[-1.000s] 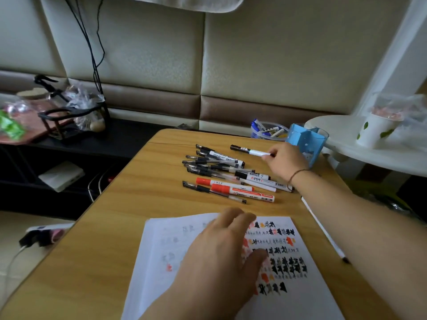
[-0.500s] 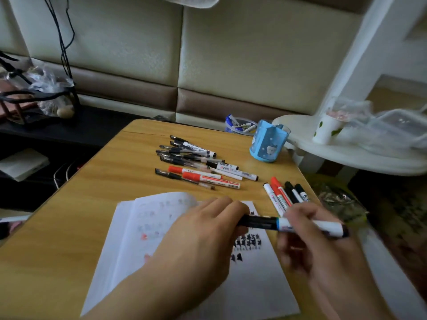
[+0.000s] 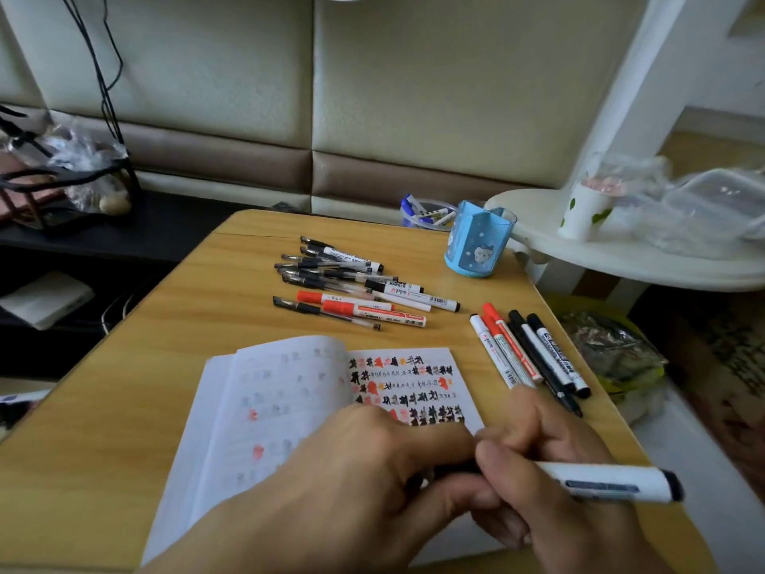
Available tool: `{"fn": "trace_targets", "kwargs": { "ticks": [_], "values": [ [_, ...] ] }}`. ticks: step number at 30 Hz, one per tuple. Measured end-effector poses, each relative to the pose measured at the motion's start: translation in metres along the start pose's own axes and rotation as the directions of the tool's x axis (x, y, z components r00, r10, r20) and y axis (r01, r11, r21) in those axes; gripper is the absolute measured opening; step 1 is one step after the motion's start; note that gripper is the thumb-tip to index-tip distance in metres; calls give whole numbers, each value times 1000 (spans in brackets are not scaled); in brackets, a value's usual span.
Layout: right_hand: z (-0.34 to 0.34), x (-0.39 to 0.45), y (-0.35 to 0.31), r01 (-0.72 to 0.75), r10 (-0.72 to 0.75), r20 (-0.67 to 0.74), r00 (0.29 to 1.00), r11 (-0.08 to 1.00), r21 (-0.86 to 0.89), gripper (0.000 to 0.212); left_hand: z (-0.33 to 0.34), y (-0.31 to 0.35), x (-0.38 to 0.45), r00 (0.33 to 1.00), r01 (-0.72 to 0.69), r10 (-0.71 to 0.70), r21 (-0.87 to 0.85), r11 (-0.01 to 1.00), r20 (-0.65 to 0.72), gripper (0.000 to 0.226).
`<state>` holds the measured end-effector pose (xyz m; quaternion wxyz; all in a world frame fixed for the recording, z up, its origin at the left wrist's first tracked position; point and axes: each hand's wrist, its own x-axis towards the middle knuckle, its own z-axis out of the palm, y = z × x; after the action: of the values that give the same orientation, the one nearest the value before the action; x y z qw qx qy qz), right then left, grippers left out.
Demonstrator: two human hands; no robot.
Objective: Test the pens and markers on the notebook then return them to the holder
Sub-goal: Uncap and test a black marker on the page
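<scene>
While both hands (image 3: 476, 478) grip marker (image 3: 608, 482), notebook (image 3: 273, 408) nears table edge (image 3: 103, 366)

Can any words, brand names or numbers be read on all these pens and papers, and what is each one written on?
"MARKER": on the white barrel of a black-capped marker in the pile.
Red-capped marker at the front of the pile: small print on the barrel, too blurred to read.
Markers beside the notebook: labels and a barcode, too small to read.
Notebook: black and red handwritten test marks, not legible.
Marker in the hands: dark label, blurred.
</scene>
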<state>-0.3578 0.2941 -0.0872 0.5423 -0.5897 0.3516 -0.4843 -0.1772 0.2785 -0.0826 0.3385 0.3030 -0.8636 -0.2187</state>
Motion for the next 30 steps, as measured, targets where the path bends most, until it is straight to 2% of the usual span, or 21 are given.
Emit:
{"fn": "trace_targets", "kwargs": {
  "ticks": [4, 7, 9, 10, 12, 14, 16, 18, 20, 23, 30],
  "values": [
    [-8, 1, 4, 95, -90, 94, 992, 994, -52, 28, 3, -3, 0, 998, 49, -50, -41, 998, -27, 23],
    [-15, 11, 12, 129, -130, 23, 991, 991, 41, 36, 2, -10, -4, 989, 143, -145, -47, 989, -43, 34],
    [-23, 19, 15, 137, -134, -35, 990, 986, 96, 39, 0, -17, -7, 967, 224, -229, -63, 973, -110, 30],
    [-28, 22, 16, 116, -111, -66, 992, 991, 69, 40, -1, -21, -7, 951, 262, -267, -53, 964, -154, 34],
    [-35, 28, 22, 46, -57, -125, 991, 995, -89, 33, -1, -30, -6, 928, 332, -324, 16, 943, -182, 40],
    [-37, 34, 34, -2, -34, -142, 989, 969, -247, 23, 2, -37, -5, 909, 408, -393, 102, 907, -137, 46],
    [-36, 38, 44, -18, -20, -126, 992, 957, -290, 22, 4, -43, -4, 882, 471, -459, 157, 868, -107, 51],
    [-35, 42, 50, -5, -41, -119, 992, 931, -364, 21, 2, -47, -3, 849, 527, -508, 164, 834, -142, 47],
    [-35, 44, 56, 31, -116, -158, 981, 888, -460, 29, 1, -50, -3, 825, 562, -537, 145, 815, -176, 40],
    [-37, 47, 66, 22, -138, -223, 965, 889, -457, 37, 0, -53, -4, 813, 577, -551, 134, 806, -188, 34],
    [-38, 47, 70, 61, -182, -168, 969, 834, -548, 38, 0, -54, -1, 791, 609, -591, 107, 786, -157, 38]
  ]
}}
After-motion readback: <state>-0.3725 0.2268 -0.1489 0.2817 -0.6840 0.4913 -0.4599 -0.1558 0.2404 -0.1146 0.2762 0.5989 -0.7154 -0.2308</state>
